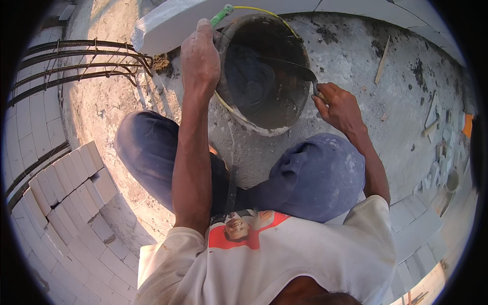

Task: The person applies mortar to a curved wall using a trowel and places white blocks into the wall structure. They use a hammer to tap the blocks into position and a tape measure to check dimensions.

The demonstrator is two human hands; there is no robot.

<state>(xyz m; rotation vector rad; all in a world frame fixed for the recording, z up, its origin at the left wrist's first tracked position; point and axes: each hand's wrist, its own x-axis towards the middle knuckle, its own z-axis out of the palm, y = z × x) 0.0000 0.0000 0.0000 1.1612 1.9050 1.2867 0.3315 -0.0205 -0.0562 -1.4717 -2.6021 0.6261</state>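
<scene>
A dark bucket (308,56) stands tilted between my knees, with wet grey mortar (249,76) inside. My left hand (201,61) is closed at the bucket's left rim, its fingertips partly hidden. Just beyond that hand, a green grip (222,16) sits on the bucket's yellow wire handle (264,10). My right hand (339,105) is wrapped round the handle of a trowel at the bucket's right side. The trowel's dark blade (290,67) reaches over the rim into the bucket, above the mortar.
A long pale block wall (351,7) runs along the far side. Bent steel rebar (81,51) juts in at far left. Stacked white blocks (66,178) stand at lower left. A wooden strip (382,60) lies on the rough concrete floor (386,117); block scraps (447,152) lie at right.
</scene>
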